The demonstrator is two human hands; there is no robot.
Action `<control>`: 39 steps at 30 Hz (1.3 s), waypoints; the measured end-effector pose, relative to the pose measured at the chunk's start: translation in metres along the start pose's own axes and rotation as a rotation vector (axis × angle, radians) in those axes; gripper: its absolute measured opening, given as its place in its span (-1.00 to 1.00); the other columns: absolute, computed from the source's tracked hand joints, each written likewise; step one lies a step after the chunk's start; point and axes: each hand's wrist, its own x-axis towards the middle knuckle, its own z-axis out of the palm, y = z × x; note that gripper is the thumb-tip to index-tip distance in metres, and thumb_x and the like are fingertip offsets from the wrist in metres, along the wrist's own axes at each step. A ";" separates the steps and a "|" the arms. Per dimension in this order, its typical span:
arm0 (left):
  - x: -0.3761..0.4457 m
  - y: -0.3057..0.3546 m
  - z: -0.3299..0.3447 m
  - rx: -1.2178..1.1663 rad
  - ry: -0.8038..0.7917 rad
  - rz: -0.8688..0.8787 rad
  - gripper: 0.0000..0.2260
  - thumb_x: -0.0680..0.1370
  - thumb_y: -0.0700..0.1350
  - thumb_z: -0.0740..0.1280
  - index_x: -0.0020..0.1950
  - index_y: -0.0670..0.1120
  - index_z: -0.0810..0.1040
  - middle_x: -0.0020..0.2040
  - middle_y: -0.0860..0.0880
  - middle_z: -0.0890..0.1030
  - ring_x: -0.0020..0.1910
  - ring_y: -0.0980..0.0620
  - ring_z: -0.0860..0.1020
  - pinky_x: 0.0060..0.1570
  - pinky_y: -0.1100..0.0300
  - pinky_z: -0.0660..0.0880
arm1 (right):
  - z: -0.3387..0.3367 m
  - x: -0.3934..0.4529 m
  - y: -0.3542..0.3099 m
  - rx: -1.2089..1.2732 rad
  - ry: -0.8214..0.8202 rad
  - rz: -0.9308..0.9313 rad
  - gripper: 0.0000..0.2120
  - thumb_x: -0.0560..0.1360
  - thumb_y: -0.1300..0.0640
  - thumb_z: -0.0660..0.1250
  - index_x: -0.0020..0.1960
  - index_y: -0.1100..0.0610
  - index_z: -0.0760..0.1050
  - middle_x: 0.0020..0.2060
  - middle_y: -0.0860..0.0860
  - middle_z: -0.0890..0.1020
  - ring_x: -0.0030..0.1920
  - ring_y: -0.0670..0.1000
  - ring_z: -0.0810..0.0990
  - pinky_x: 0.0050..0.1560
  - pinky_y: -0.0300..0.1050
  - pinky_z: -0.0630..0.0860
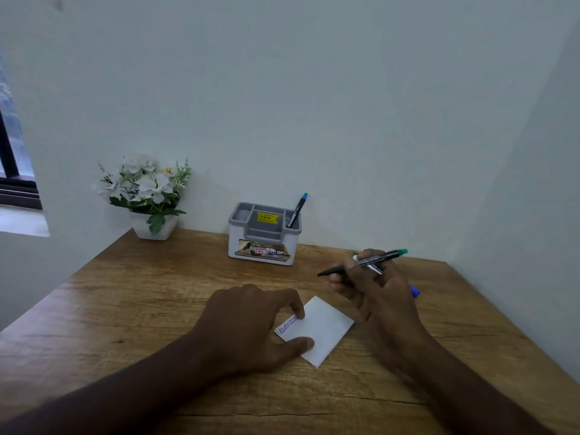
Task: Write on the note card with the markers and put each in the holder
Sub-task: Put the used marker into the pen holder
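Altogether, one note card (317,331) is counted at lower centre on the surface (141,293), pinned under the fingertips of the left hand (251,324), which is spread flat. One marker (364,262) is gripped in the right hand (373,287), right of the card and clear of it. One marker stands in the holder (263,233) at centre. One blue-tipped marker (415,291) is glimpsed behind the right hand. One flower pot (150,196) is noted at upper left.

A single wide-angle head-worn camera looks forward and down from close above the brown wood-grain desk (125,309), facing the pale wall corner (514,183), with both forearms reaching in from the bottom edge.
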 end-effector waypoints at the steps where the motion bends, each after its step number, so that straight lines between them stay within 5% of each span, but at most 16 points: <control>1: 0.000 0.001 -0.001 0.006 -0.004 -0.008 -0.48 0.43 0.58 0.18 0.29 0.38 0.43 -0.29 0.26 0.40 -0.25 0.22 0.43 -0.31 0.25 0.26 | -0.001 0.000 0.002 -0.048 -0.008 0.018 -0.80 0.53 0.22 0.46 0.14 0.22 0.58 -0.06 0.19 0.78 -0.12 0.05 0.78 -0.08 -0.13 0.73; 4: 0.000 0.003 -0.002 0.001 -0.014 -0.027 -0.45 0.40 0.60 0.20 0.27 0.36 0.48 -0.31 0.27 0.40 -0.28 0.22 0.42 -0.31 0.26 0.25 | -0.002 -0.001 0.008 -0.349 -0.051 0.009 -0.89 0.54 0.18 0.49 0.07 0.08 0.67 -0.18 -0.02 0.79 -0.19 -0.08 0.75 -0.14 -0.25 0.68; 7: 0.001 0.001 -0.002 -0.004 0.012 -0.042 -0.45 0.38 0.61 0.22 0.23 0.35 0.52 -0.32 0.24 0.43 -0.30 0.24 0.40 -0.32 0.26 0.24 | -0.002 0.001 0.017 -0.603 -0.144 0.008 -0.90 0.56 0.06 0.48 0.03 0.06 0.71 -0.17 -0.03 0.79 -0.12 -0.08 0.76 0.03 -0.12 0.69; 12: 0.001 -0.001 0.000 -0.025 0.039 -0.065 -0.44 0.33 0.63 0.25 0.15 0.32 0.58 -0.32 0.22 0.48 -0.30 0.24 0.43 -0.32 0.25 0.24 | -0.003 0.005 0.016 -0.755 -0.253 -0.020 -0.84 0.48 0.27 0.52 -0.09 0.02 0.70 -0.11 -0.15 0.76 -0.08 -0.19 0.72 -0.04 -0.33 0.64; 39: 0.003 -0.001 -0.002 -0.105 -0.032 -0.075 -0.49 0.35 0.59 0.30 0.10 0.28 0.58 -0.32 0.21 0.47 -0.30 0.22 0.41 -0.31 0.24 0.26 | -0.010 0.009 0.026 -0.828 -0.234 -0.100 -0.90 0.52 0.17 0.52 -0.11 -0.03 0.69 -0.12 -0.20 0.75 -0.11 -0.18 0.70 -0.07 -0.22 0.68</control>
